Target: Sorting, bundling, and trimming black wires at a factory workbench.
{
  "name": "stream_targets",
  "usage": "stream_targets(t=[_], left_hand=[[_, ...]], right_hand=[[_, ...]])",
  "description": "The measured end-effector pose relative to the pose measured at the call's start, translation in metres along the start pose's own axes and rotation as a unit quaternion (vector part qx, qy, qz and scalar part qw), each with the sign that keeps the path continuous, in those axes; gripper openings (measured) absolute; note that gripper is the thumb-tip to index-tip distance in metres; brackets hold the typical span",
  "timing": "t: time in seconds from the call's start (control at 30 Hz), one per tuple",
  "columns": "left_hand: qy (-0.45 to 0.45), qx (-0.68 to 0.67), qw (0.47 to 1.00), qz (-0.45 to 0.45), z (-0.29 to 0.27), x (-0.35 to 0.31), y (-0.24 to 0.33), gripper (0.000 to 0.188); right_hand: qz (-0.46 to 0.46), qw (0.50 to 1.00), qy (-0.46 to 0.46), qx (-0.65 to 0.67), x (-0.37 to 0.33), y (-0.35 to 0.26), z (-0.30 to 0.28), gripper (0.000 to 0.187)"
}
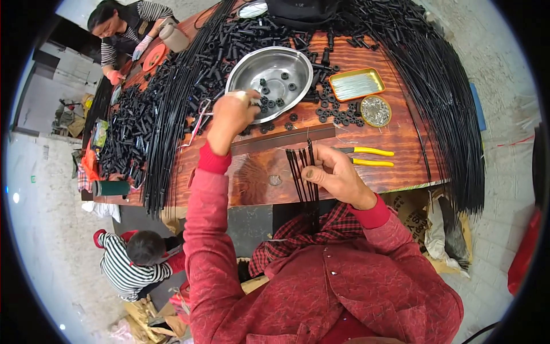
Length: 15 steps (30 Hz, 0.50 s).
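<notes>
My left hand (236, 113) is at the near left rim of a round metal bowl (235, 71), its fingers bent inward next to small black ring-shaped parts (271, 104). Whether a part is between its fingertips is hidden. Several thin black rods (295, 171) are pinched between the thumb and fingers of my right hand (333, 173). They stand side by side like a fan, with small fittings at their upper ends and their lower ends hanging past the table edge. More ring-shaped parts (344, 116) lie on the table right of the bowl.
Yellow-handled pliers (372, 152) lie beside my right hand. Beyond are a tray of thin pins (356, 85) and a tin of small metal pieces (376, 110). Long black rods (441, 97) drape over the right edge. Black tube parts (129, 137) cover the left side. A co-worker (129, 40) and a child (137, 264) are leftward.
</notes>
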<state>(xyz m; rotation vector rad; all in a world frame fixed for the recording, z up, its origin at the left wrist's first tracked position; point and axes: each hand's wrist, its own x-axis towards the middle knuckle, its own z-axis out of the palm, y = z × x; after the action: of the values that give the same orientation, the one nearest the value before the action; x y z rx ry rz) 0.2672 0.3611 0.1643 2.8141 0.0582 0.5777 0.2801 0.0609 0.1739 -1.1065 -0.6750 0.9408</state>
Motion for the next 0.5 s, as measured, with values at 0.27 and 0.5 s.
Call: stream_targets(t=[0.27, 0.5], left_hand=[[-0.051, 0.027, 0.996, -0.075, 0.024, 0.011, 0.01, 0.016], [-0.008, -0.71, 0.634, -0.307, -0.028, -0.018, 0.052, 0.033]], right_hand=[[-0.004, 1.0, 0.026, 0.003, -0.011, 0.006, -0.003, 0.04], [0.0, 0.999, 0.037, -0.032, -0.009, 0.011, -0.01, 0.031]])
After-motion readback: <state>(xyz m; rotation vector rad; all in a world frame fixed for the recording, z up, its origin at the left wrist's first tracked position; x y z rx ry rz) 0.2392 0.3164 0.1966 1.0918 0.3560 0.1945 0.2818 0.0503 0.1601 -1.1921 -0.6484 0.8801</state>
